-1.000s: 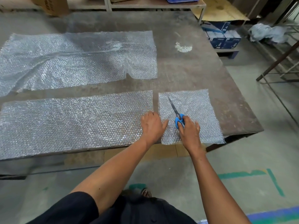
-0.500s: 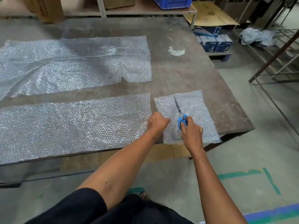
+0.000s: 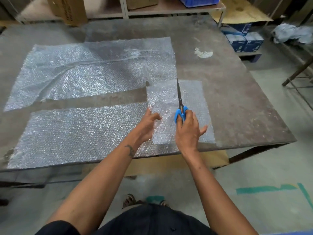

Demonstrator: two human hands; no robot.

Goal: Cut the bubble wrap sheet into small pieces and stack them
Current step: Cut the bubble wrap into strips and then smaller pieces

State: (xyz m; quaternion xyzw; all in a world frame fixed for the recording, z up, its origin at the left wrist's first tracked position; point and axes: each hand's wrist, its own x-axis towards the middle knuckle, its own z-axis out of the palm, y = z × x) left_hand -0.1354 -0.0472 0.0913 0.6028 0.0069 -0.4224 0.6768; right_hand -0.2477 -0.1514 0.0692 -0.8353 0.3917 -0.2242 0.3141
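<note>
My right hand (image 3: 187,133) grips blue-handled scissors (image 3: 180,106), blades together over a small rectangular bubble wrap piece (image 3: 191,102); my left hand (image 3: 147,126) pinches its left edge. Beyond lie a long dimpled strip (image 3: 76,133) and larger crinkled sheet (image 3: 94,70) on the worn table (image 3: 237,99).

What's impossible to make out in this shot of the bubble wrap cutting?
Head view:
- Small bubble wrap piece: cut progress, hidden by scissors and right hand.
- Left hand fingertips: tucked under the piece's edge.
- Cardboard box print: blurred, cropped at top.
- Blue crate: cut off.
</note>
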